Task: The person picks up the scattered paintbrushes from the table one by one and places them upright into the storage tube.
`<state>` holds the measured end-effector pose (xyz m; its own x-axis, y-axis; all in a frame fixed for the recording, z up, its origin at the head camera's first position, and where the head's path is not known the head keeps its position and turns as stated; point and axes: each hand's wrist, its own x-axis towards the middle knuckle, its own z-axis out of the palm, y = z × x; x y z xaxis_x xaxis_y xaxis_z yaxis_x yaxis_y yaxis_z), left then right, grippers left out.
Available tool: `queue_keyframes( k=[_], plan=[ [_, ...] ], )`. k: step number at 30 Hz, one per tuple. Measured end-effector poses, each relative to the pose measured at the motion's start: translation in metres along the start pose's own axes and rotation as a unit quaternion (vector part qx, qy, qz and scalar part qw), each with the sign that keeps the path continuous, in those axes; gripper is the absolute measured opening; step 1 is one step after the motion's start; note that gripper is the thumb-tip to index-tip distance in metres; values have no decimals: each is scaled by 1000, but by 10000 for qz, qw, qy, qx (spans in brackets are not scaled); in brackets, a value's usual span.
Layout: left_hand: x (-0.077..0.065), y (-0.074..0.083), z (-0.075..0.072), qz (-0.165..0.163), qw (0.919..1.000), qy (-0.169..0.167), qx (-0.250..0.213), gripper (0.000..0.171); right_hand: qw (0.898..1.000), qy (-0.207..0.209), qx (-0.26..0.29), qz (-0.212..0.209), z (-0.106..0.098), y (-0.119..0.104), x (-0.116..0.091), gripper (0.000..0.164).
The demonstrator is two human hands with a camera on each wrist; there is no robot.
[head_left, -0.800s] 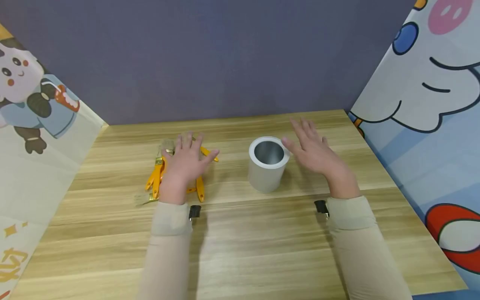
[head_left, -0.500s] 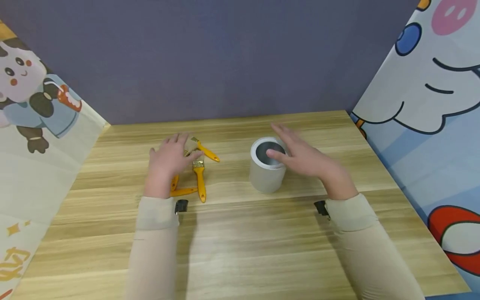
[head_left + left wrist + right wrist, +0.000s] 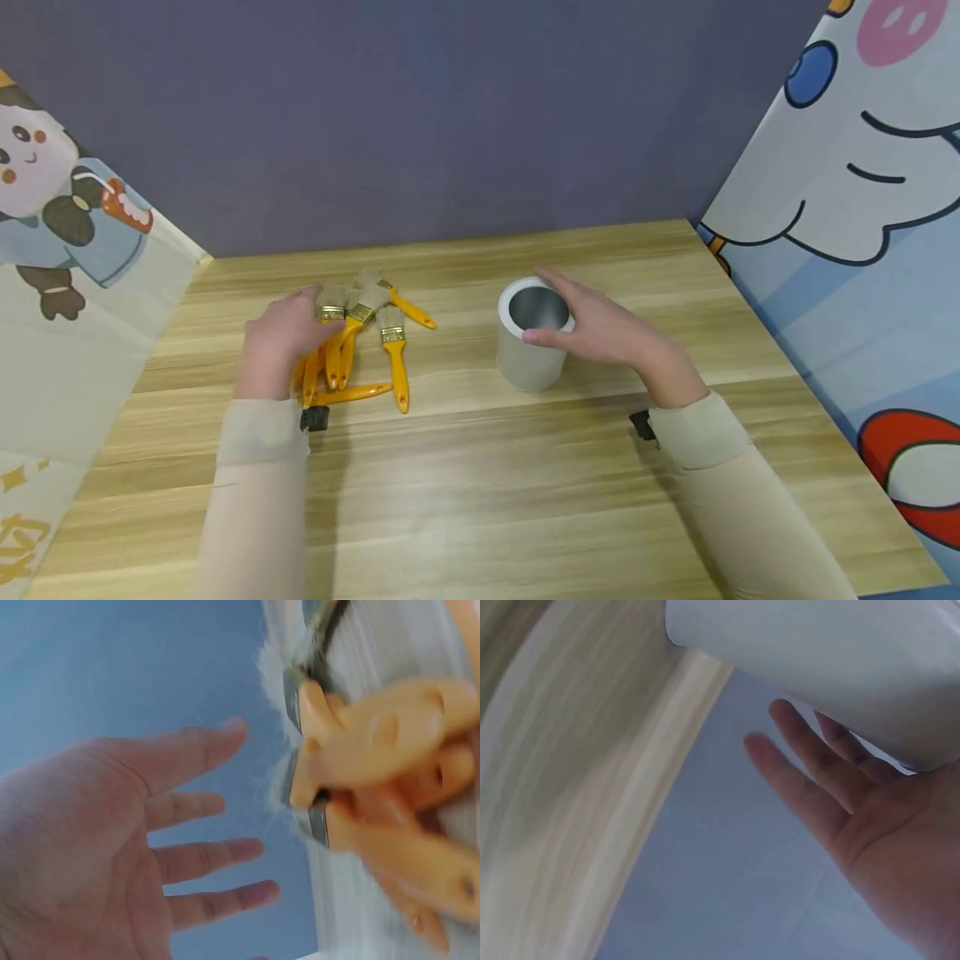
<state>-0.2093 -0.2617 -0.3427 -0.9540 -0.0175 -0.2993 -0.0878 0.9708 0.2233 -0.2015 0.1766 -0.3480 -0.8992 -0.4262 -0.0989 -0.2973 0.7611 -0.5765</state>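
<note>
Just left of a pile of paintbrushes point(image 3: 347, 346) with yellow handles and pale bristles, my left hand point(image 3: 281, 337) hovers with fingers spread. The left wrist view has the palm bare, its thumb point(image 3: 191, 754) apart from the brushes point(image 3: 382, 742). A white open-topped can point(image 3: 525, 367) with a grey inside stands upright on the table. At its right side is my right hand point(image 3: 611, 329), thumb by the front of the rim and fingers at the back. In the right wrist view those fingers point(image 3: 802, 787) are nearly straight beside the can wall point(image 3: 817, 652); contact is hard to tell.
The wood-grain table point(image 3: 465, 500) meets a dark grey-blue back wall point(image 3: 450, 125). Printed cartoon panels close in the left and right sides. One paintbrush point(image 3: 397, 367) lies slightly apart, between the pile and the can.
My left hand has moved left off the paintbrushes, uncovering most of them. My right hand has come down and left to the can's rim. The can looks unmoved.
</note>
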Motion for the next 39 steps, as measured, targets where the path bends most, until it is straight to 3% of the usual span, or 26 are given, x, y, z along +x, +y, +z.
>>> queue_keyframes(
  k=[7, 14, 23, 33, 39],
  plan=[
    [8, -27, -8, -47, 9985, -484, 245, 81, 9993, 127, 280, 196, 5, 1, -2, 113],
    [14, -47, -8, -55, 9975, -700, 29, 79, 9990, 294, 245, 220, 9, 3, -1, 111],
    [25, -60, 4, 281, 9978, -423, -426, 61, 9986, 359, 244, 297, 12, 5, -2, 110],
    [21, -77, 3, 160, 9997, -154, -35, 42, 9985, 379, 252, 304, 12, 4, -2, 109],
    [23, -79, 8, 93, 9999, -25, -65, 47, 9984, 372, 280, 323, 13, 4, -2, 109]
  ],
)
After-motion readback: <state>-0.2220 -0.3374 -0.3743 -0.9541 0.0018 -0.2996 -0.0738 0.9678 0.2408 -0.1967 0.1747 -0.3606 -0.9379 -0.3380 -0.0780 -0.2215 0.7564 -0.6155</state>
